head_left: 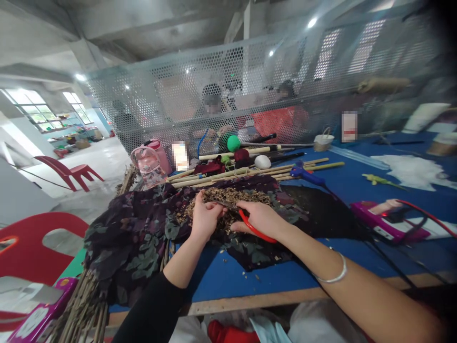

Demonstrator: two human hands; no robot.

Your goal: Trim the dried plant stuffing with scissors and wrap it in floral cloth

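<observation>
Leftward, the scissors (252, 227) gripped in my right hand (263, 220) point toward my left hand (204, 220). What its curled fingers hold, I can't tell.

Right hand (255, 219) grips red-handled scissors (250, 224), blades pointing toward left hand (207, 214); left fingers pinched near the blade tips, whatever they pinch too small to tell. Both hands over pile of dry brown plant bits (232, 195) on dark floral cloth (143, 228), cloth spread on blue table (214, 274). Behind pile: bamboo sticks (210, 179), green ball (233, 143), white ball (263, 162). Pink bag (148, 164) beyond cloth, left side. Purple device (389, 221) on table at right, beside black cloth. Bundle of thin stems (84, 300) lower left. Perforated screen (171, 100) behind table, people blurred through it. Red chair (73, 172) on floor, far left.
</observation>
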